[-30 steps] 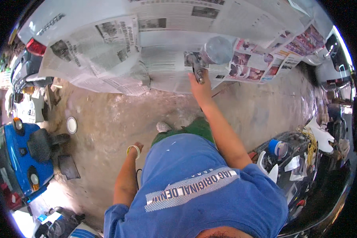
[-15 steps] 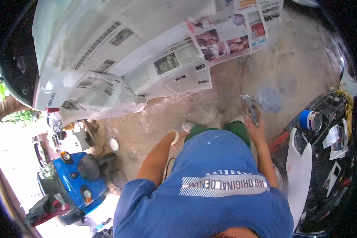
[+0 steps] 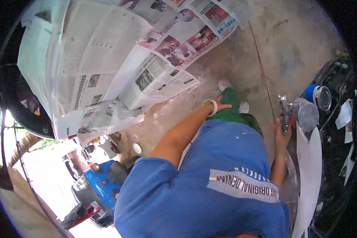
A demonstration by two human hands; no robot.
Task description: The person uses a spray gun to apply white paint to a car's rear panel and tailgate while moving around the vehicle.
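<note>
My right hand [image 3: 283,137] grips a metal spray gun [image 3: 284,113] by its handle, over the right side beside a curved white panel [image 3: 311,162]. A translucent round cup [image 3: 307,116] shows at the gun's right and covers the panel's top end. Fingers stretched out, my left hand [image 3: 221,105] lies on the green trousers [image 3: 233,104] near the knee. A cream-coloured ring [image 3: 214,107], like a roll of masking tape, sits around the left wrist. Newspaper sheets [image 3: 154,77] cover a large white vehicle body ahead on the left.
A blue tin [image 3: 324,98] stands on the cluttered black surface [image 3: 335,154] at the right, near loose papers [image 3: 344,115]. A thin reddish line [image 3: 261,65] runs along the concrete floor. A round white lid [image 3: 137,148] and a blue vehicle [image 3: 101,180] are at the left.
My right hand has carried the spray gun rightward to the white panel. My left hand has moved forward and right onto the trousers near the knee. The view has turned.
</note>
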